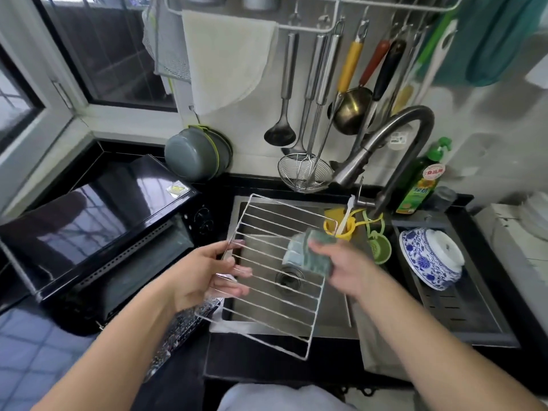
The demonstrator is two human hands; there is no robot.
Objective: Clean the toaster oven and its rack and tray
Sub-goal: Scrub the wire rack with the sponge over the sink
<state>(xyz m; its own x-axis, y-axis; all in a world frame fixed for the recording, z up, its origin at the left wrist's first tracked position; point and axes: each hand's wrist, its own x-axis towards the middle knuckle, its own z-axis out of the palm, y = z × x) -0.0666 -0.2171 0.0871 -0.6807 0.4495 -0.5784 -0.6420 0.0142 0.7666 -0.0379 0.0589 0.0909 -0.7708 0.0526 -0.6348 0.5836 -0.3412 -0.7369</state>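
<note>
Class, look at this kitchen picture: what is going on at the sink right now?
A person is cleaning a wire oven rack over the sink. The left hand grips the rack's left edge and holds it tilted above the basin, while the right hand holds a green sponge against its bars. The black toaster oven sits on the counter to the left.

A home kitchen: steel sink [332, 324] at 6 o'clock, curved faucet [394, 134] at 2 o'clock, ladles [281, 120] hanging at 12 o'clock.
</note>
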